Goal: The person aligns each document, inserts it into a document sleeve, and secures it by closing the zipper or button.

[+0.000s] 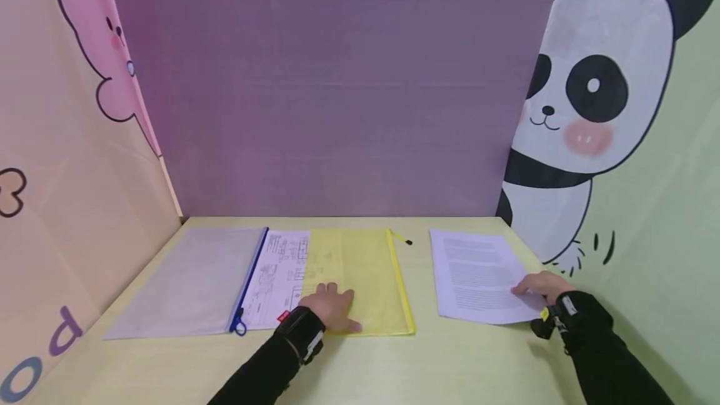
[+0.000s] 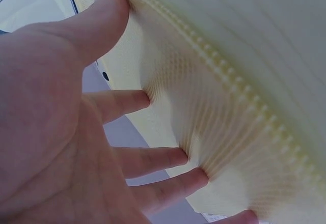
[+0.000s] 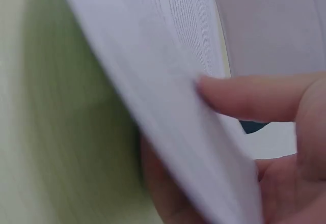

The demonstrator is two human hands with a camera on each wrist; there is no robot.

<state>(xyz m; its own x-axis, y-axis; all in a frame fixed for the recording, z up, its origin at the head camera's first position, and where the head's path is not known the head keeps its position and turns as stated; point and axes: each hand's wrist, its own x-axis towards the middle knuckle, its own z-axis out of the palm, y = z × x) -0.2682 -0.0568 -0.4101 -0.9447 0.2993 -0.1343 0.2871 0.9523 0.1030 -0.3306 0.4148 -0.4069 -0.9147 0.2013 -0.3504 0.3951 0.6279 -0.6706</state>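
My left hand [image 1: 330, 309] rests with spread fingers on a yellow mesh zip pouch [image 1: 371, 267], near its front edge. In the left wrist view, its fingertips press creases into the mesh [image 2: 183, 96] beside the toothed zip. A white sheet with printed diagrams [image 1: 275, 274] lies partly under the pouch, its lines faintly visible through the yellow. On the right, my right hand [image 1: 544, 286] pinches the right edge of a text-printed paper [image 1: 478, 274]. The right wrist view has the thumb on the upper face of that paper [image 3: 168, 112] and other fingers behind it; the edge is lifted.
A pale pouch with a blue zip [image 1: 191, 280] lies at the left of the table [image 1: 394, 367], its zip side by the diagram sheet. The yellow pouch's zip pull [image 1: 408, 242] points right. A purple panel [image 1: 337, 92] and printed side walls enclose the table.
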